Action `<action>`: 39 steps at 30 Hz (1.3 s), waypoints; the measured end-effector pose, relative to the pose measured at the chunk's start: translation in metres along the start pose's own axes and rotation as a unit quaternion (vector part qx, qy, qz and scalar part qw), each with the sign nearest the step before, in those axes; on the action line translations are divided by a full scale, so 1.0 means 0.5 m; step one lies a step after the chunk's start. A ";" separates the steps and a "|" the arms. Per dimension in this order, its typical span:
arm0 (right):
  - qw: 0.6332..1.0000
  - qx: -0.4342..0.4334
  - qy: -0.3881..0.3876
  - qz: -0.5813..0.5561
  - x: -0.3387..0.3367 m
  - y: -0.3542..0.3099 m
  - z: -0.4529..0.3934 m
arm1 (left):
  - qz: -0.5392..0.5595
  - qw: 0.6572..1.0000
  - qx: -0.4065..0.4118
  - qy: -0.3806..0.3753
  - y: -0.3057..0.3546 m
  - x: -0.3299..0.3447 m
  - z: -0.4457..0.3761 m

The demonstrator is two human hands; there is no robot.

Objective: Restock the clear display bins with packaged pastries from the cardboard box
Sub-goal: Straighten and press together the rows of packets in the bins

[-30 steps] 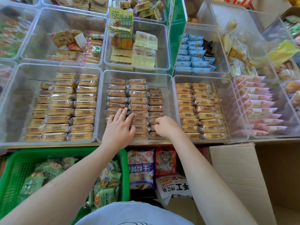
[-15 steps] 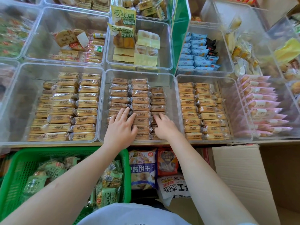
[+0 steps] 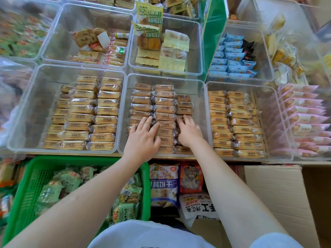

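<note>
In the middle clear bin [image 3: 200, 111], our landmark here, the packaged pastries [image 3: 164, 108] lie in three columns running from its near wall toward its far wall, and both of our hands are down on them. A second ago the right hand [image 3: 189, 133] was a curled knuckle at the near end of the right-hand column; now its fingers reach out, spread and only lightly bent, pressing on packs farther into the bin, and we see nothing pinched or lifted in it. The left hand [image 3: 143, 138] has barely shifted: it lies flat with straight, fanned fingers across the left and centre columns near the bin's front, holding nothing. We read this as squaring up the rows just laid, not placing a fresh pack, so the right column, shorter than the other two at the bin's far end, probably still has room. To the left of the middle bin sits another bin [image 3: 23, 122] of similar pastries and to its right a third [image 3: 258, 97], both well stocked. Below the middle bin's front edge a green basket [image 3: 35, 176] holds green packets, and lower right the cardboard box [image 3: 268, 190] shows its flap, where we would next reach for more stock.
</note>
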State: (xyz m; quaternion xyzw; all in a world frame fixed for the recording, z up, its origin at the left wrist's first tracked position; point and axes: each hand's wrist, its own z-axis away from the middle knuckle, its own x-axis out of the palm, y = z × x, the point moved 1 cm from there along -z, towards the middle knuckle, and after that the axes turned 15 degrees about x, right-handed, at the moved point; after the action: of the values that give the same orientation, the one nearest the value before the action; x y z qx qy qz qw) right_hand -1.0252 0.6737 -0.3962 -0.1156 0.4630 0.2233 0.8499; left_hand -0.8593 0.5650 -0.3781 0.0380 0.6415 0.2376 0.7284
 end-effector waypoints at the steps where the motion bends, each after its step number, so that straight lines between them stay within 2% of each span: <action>1: 1.000 -0.001 0.003 0.003 -0.007 -0.002 -0.001 | 0.000 1.000 0.000 0.000 0.000 0.000 0.000; 6: 0.996 -0.004 0.081 -0.025 -0.036 -0.003 -0.040 | 0.001 1.000 -0.001 -0.004 0.001 -0.002 -0.001; 8: 0.996 -0.012 0.084 -0.029 -0.025 -0.002 -0.065 | -0.003 1.000 -0.002 -0.001 -0.001 0.001 -0.002; 13: 0.998 -0.019 0.051 -0.024 0.019 -0.006 -0.090 | -0.002 1.000 -0.009 0.009 -0.002 0.002 -0.003; 16: 0.999 -0.014 0.012 -0.027 -0.001 -0.004 -0.079 | -0.004 1.000 -0.013 0.005 0.002 0.000 -0.002; 18: 0.999 -0.017 -0.024 -0.021 -0.029 0.005 -0.044 | -0.005 1.000 -0.015 0.001 0.002 0.001 -0.001; 22: 0.997 -0.025 -0.041 -0.065 -0.035 0.039 0.100 | -0.007 1.000 -0.014 0.003 0.003 0.000 0.000; 26: 0.990 0.000 -0.135 0.040 -0.014 0.038 0.173 | -0.005 1.000 -0.003 -0.006 0.006 -0.005 0.003; 29: 0.985 0.021 -0.169 0.030 -0.028 0.018 0.168 | 0.007 1.000 0.001 -0.002 0.005 -0.007 0.005; 31: 0.990 -0.004 -0.138 0.009 -0.031 0.014 0.187 | 0.026 1.000 0.006 0.001 0.005 -0.012 0.009; 34: 0.997 -0.059 0.022 -0.035 -0.005 0.052 0.226 | 0.031 0.999 0.011 0.025 0.008 -0.014 0.031; 39: 0.989 -0.079 0.125 -0.008 0.061 0.099 0.225 | 0.010 0.996 0.073 0.048 0.063 0.025 0.100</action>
State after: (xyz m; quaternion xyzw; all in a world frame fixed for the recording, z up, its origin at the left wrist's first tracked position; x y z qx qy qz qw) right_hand -0.9520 0.7706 -0.3601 -0.2132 0.5456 0.2367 0.7751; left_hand -0.8201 0.6104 -0.3693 0.0864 0.6907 0.1986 0.6899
